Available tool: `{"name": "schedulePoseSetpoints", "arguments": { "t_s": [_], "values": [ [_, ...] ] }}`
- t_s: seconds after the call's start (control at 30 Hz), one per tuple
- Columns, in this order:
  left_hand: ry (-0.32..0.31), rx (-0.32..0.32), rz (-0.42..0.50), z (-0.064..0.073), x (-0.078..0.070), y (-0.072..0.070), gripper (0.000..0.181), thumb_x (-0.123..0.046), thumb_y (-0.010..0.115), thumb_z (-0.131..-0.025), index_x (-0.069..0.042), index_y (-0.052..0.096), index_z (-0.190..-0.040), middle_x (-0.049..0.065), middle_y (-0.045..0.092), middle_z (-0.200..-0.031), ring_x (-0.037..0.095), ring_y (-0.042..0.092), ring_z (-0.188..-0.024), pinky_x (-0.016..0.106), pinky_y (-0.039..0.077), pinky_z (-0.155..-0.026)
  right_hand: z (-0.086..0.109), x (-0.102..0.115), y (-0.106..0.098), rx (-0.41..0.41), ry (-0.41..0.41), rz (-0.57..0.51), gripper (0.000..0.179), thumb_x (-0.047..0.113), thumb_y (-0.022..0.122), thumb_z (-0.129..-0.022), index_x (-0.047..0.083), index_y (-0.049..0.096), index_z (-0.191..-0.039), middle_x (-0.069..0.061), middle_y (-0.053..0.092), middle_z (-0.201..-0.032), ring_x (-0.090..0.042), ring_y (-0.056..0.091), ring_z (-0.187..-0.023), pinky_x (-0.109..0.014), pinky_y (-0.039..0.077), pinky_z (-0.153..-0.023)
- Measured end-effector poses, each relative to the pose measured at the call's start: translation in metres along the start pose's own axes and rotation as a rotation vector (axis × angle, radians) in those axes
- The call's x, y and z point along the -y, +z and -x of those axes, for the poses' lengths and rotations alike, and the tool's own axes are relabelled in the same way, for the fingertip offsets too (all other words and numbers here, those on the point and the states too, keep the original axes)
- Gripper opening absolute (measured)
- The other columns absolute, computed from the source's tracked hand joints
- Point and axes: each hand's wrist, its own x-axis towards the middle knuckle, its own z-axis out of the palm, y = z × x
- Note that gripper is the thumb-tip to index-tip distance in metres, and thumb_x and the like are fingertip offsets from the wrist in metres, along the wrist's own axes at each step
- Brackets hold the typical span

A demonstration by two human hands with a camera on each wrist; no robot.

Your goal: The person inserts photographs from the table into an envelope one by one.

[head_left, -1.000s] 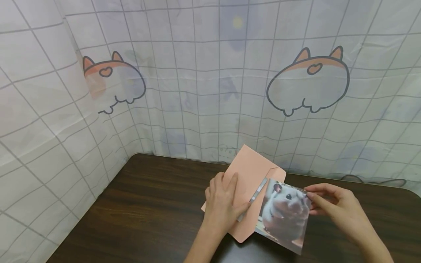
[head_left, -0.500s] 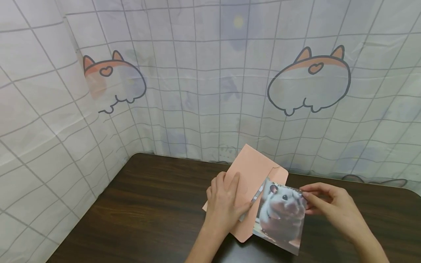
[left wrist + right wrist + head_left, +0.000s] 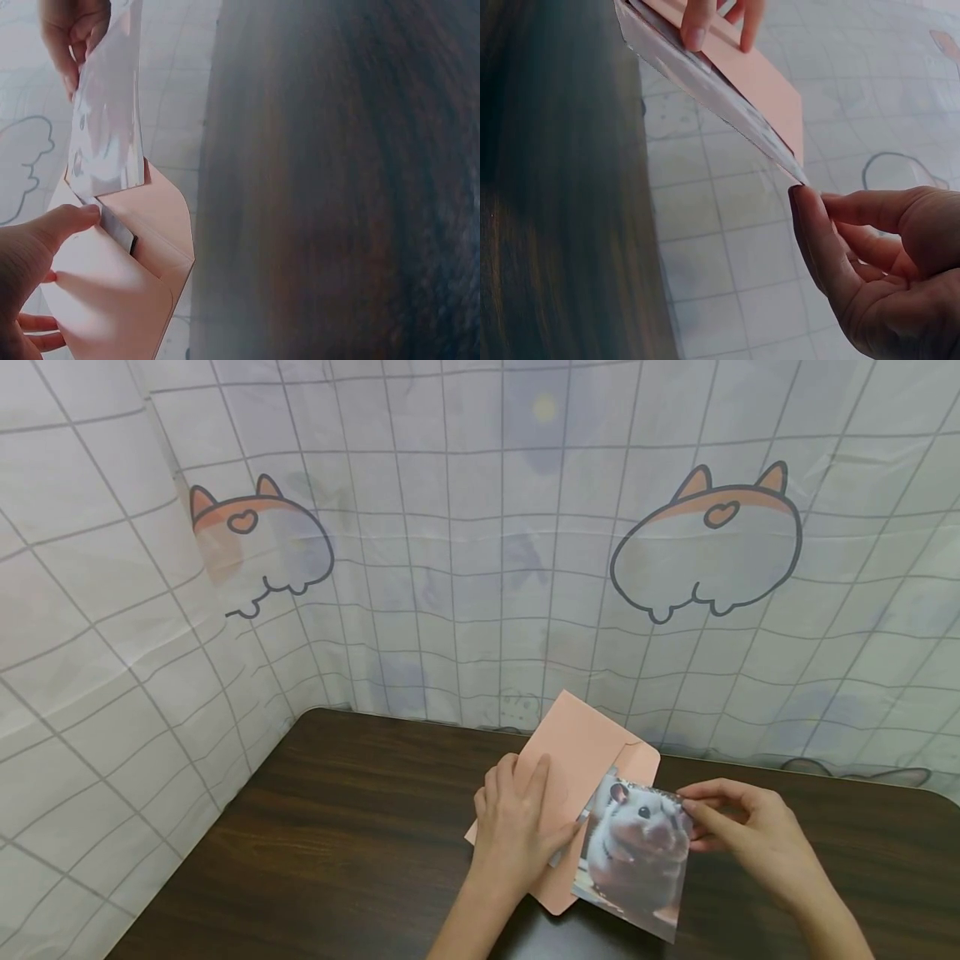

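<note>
A pink envelope (image 3: 573, 743) lies at an angle on the dark table with its flap unfolded to the right. My left hand (image 3: 513, 822) presses on its front, fingers spread, the thumb at the mouth. Inside the mouth shows the edge of another card (image 3: 118, 231), grey-white with a dark corner. My right hand (image 3: 738, 822) pinches the upper right corner of a glossy hamster picture card (image 3: 641, 852) between thumb and fingers. The card slants over the flap, its left edge close to the envelope's mouth. In the right wrist view, the thumb and index fingertips meet at the card's corner.
The dark wood-grain table (image 3: 322, 843) extends left of the hands and has rounded back corners. Behind and to the left hangs a white grid-patterned curtain (image 3: 465, 568) with corgi drawings, reaching down to the table's back edge.
My right hand has moved left with the hamster card, bringing it nearer the envelope's mouth and covering more of the flap. The left hand and envelope have shifted slightly right in view.
</note>
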Motion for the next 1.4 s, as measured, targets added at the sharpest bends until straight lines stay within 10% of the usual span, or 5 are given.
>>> {"name": "schedulePoseSetpoints", "arguments": {
  "t_s": [1.4],
  "values": [
    [-0.025, 0.014, 0.047, 0.0, -0.002, 0.002, 0.083, -0.046, 0.094, -0.074, -0.011, 0.063, -0.143, 0.021, 0.052, -0.136, 0.038, 0.054, -0.122, 0.051, 0.05, -0.09, 0.001, 0.005, 0.02, -0.16, 0.043, -0.048, 0.027, -0.004, 0.065, -0.101, -0.019, 0.065, -0.123, -0.004, 0.076, -0.093, -0.009, 0.072, -0.071, -0.029, 0.063, -0.067]
  ]
}}
